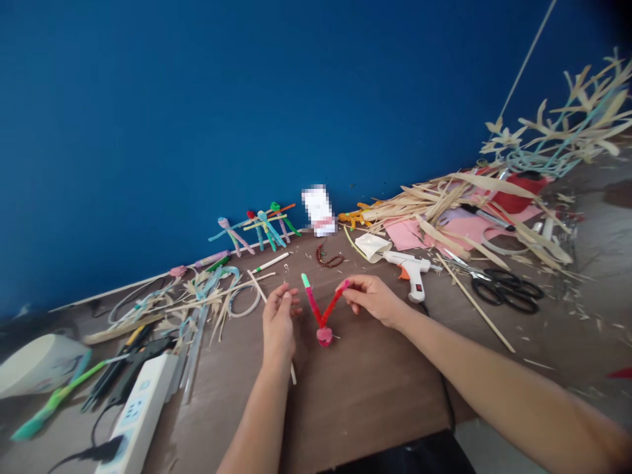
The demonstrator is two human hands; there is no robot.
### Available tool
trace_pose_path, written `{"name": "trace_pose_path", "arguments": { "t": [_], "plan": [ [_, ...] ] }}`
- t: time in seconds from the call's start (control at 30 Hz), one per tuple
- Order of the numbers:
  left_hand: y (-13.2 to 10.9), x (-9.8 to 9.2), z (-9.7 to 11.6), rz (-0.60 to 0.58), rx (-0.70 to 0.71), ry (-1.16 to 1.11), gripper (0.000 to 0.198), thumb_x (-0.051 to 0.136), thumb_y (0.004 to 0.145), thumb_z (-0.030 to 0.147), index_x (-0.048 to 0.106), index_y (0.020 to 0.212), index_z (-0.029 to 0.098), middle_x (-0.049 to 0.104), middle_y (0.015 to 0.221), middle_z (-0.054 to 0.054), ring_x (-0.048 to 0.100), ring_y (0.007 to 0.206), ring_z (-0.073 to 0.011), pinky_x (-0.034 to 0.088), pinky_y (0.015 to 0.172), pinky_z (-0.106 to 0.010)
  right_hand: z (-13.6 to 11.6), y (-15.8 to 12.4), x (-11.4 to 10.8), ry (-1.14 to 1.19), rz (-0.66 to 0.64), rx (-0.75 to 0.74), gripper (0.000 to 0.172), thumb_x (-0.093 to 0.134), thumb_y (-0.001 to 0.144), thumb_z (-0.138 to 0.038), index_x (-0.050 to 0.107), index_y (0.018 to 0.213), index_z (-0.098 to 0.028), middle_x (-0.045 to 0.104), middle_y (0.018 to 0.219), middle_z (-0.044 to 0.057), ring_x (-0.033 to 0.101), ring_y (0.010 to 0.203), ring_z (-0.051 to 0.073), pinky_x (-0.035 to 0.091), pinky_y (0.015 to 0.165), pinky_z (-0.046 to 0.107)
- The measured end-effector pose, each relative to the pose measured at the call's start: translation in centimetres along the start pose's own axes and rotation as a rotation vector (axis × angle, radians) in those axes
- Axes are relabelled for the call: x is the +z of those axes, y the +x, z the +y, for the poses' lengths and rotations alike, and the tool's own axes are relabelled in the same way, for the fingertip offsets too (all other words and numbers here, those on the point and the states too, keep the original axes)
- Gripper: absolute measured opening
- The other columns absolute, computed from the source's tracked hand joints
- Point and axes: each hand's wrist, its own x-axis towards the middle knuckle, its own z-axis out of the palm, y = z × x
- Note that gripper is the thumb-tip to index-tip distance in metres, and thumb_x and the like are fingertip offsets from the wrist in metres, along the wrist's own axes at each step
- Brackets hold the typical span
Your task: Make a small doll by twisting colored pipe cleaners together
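Note:
Between my hands is a V-shaped pipe-cleaner figure (315, 305), red and magenta, with a pale green tip on its left leg and a pink rounded lump at the bottom. My right hand (368, 297) pinches the tip of its right leg between thumb and fingers. Just left of the figure, my left hand (280, 322) is apart from it, fingers loosely bent and spread, with nothing visibly gripped. A thin pale stick (257, 284) passes behind my left hand and shows again beside the wrist.
A white glue gun (411, 270), black-handled scissors (508, 286) and pale strips (429, 204) lie on the right. More pipe-cleaner figures (266, 227) lean at the blue wall. A power strip (138, 418), a white roll (42, 365) and a bead bracelet (328, 261) are also here.

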Motion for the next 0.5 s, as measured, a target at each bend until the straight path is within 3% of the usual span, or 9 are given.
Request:
{"name": "trace_pose_path", "arguments": {
  "t": [0.1, 0.27, 0.37, 0.5],
  "plan": [
    [0.0, 0.2, 0.2, -0.143, -0.158, -0.09, 0.032, 0.055, 0.07, 0.035, 0.051, 0.096, 0.016, 0.064, 0.084, -0.006, 0.06, 0.068, -0.0133, 0.046, 0.06, -0.026, 0.2, 0.0, -0.1, 0.009, -0.008, -0.026, 0.019, 0.057, 0.07, -0.031, 0.058, 0.078, -0.014, 0.046, 0.053, -0.006, 0.041, 0.042, 0.005, 0.035, 0.043, 0.019],
    [-0.4, 0.4, 0.8, -0.477, -0.411, -0.203, 0.041, 0.038, 0.079, 0.045, 0.052, 0.1, 0.013, 0.066, 0.086, -0.012, 0.063, 0.076, -0.0211, 0.048, 0.067, -0.035, 0.4, 0.1, -0.1, 0.019, 0.018, -0.01, 0.018, 0.057, 0.07, -0.031, 0.057, 0.077, -0.014, 0.047, 0.056, -0.005, 0.04, 0.041, 0.004, 0.034, 0.041, 0.019],
    [-0.7, 0.3, 0.8, -0.576, -0.41, -0.263, 0.033, 0.047, 0.078, 0.034, 0.052, 0.103, 0.014, 0.066, 0.09, -0.011, 0.062, 0.082, -0.0216, 0.047, 0.07, -0.035, 0.5, 0.3, -0.2, 0.003, 0.064, 0.031, 0.018, 0.056, 0.07, -0.032, 0.055, 0.074, -0.015, 0.046, 0.055, -0.006, 0.038, 0.038, 0.004, 0.032, 0.039, 0.018],
    [-1.2, 0.5, 0.6, -0.619, -0.365, -0.293, 0.038, 0.062, 0.066, 0.015, 0.052, 0.103, 0.016, 0.066, 0.092, -0.009, 0.062, 0.081, -0.0182, 0.047, 0.07, -0.03, 0.8, 0.4, -0.3, -0.048, 0.074, 0.063, 0.018, 0.056, 0.07, -0.032, 0.053, 0.07, -0.014, 0.045, 0.052, -0.006, 0.036, 0.037, 0.003, 0.03, 0.038, 0.018]
  ]
}}
